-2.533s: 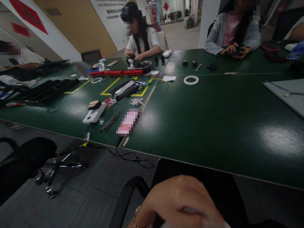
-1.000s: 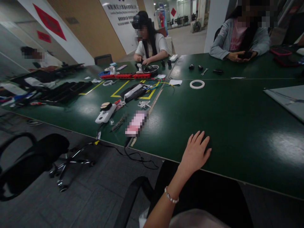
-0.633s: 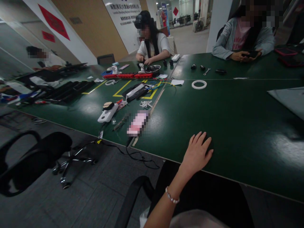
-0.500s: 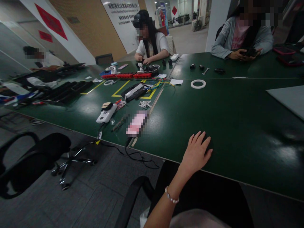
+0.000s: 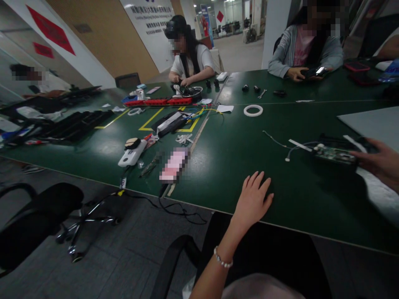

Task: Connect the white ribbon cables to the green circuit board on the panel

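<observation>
My left hand (image 5: 253,198) lies flat on the green table near its front edge, fingers spread, holding nothing. A beaded bracelet (image 5: 222,258) circles that wrist. At the right edge of the view, my right hand (image 5: 382,162) grips a black device with an exposed circuit board (image 5: 335,154), held over the table. Thin wires and white strips stick out from the device, and a small white connector (image 5: 287,159) hangs at the end of one wire. Part of the right hand is cut off by the frame.
A phone (image 5: 174,165), a white power bank (image 5: 132,153) and a black pouch (image 5: 171,123) lie left of my left hand. A roll of white tape (image 5: 253,110) sits farther back. Two people sit across the table; a grey panel (image 5: 374,122) lies at right.
My right hand has come into view from the right with the circuit-board device. The view has turned slightly right. My left hand stays flat on the table.
</observation>
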A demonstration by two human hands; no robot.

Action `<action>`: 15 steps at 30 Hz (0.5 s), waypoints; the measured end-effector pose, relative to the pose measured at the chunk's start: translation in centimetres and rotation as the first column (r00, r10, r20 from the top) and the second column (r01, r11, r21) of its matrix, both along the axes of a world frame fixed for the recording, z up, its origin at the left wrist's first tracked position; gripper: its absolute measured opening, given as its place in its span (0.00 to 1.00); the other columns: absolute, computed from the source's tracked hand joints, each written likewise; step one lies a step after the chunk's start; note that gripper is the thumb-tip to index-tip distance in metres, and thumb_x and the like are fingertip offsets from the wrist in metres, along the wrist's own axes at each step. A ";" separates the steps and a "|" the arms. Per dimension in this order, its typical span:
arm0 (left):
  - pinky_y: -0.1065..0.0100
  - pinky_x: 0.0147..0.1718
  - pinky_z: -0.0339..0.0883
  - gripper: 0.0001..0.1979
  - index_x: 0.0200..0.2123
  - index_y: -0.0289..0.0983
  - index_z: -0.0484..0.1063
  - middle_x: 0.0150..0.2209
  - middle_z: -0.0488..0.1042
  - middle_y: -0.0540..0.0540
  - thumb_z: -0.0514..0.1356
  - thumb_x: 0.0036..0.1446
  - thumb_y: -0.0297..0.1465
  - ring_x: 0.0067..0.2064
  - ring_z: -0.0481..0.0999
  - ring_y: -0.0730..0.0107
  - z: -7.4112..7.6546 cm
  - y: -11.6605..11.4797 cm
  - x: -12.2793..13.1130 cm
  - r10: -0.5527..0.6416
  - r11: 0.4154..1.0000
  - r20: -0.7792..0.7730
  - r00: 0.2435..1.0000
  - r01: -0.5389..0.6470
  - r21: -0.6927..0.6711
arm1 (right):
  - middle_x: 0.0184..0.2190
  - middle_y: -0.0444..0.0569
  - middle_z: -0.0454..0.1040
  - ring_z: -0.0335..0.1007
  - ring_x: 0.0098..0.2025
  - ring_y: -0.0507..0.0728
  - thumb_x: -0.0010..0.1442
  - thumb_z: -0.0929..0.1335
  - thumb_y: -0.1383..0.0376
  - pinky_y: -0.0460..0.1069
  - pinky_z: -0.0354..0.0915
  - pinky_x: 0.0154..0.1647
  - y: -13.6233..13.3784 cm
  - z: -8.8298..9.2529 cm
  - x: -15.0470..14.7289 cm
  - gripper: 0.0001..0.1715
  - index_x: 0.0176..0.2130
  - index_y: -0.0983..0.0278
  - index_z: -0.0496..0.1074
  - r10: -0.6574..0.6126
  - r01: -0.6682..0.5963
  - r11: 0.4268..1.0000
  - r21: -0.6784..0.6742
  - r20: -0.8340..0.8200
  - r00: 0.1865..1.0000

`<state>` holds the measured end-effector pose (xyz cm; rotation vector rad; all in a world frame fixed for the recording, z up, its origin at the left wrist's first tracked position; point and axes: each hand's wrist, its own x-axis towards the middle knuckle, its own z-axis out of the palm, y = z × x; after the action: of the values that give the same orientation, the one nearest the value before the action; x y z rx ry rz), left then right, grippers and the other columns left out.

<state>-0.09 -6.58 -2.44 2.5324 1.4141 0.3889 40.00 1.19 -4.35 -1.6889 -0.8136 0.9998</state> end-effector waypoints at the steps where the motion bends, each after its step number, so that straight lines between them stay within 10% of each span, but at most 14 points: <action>1: 0.53 0.65 0.48 0.22 0.62 0.40 0.56 0.66 0.54 0.43 0.48 0.66 0.37 0.68 0.49 0.60 0.0 0.0 0.0 -0.001 1.000 0.003 1.000 0.001 0.001 | 0.41 0.50 0.72 0.72 0.37 0.55 0.46 0.76 0.68 0.43 0.71 0.30 -0.1 -0.4 -1.4 0.49 0.63 0.52 0.58 0.065 -0.065 0.998 -0.019 -0.028 0.998; 9: 0.50 0.64 0.51 0.21 0.60 0.41 0.58 0.64 0.58 0.42 0.51 0.64 0.35 0.67 0.52 0.59 -0.2 0.2 0.2 0.000 1.000 0.057 0.998 -0.001 0.024 | 0.38 0.50 0.75 0.73 0.37 0.58 0.60 0.66 0.49 0.49 0.71 0.34 0.8 -0.7 -9.0 0.47 0.68 0.56 0.42 0.644 -0.604 0.764 -0.227 0.220 0.733; 15: 0.52 0.60 0.60 0.17 0.55 0.39 0.65 0.58 0.64 0.40 0.53 0.63 0.31 0.61 0.63 0.58 -0.6 0.4 0.0 0.047 0.999 0.191 0.981 -0.051 0.017 | 0.35 0.50 0.75 0.72 0.33 0.56 0.61 0.63 0.47 0.49 0.68 0.32 0.5 -1.0 -8.3 0.43 0.67 0.59 0.48 0.669 -0.640 0.740 -0.205 0.320 0.671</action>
<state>-0.14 -6.17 -3.01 2.4063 1.4084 0.6400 31.71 1.71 -5.34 -1.7007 -1.7576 1.1987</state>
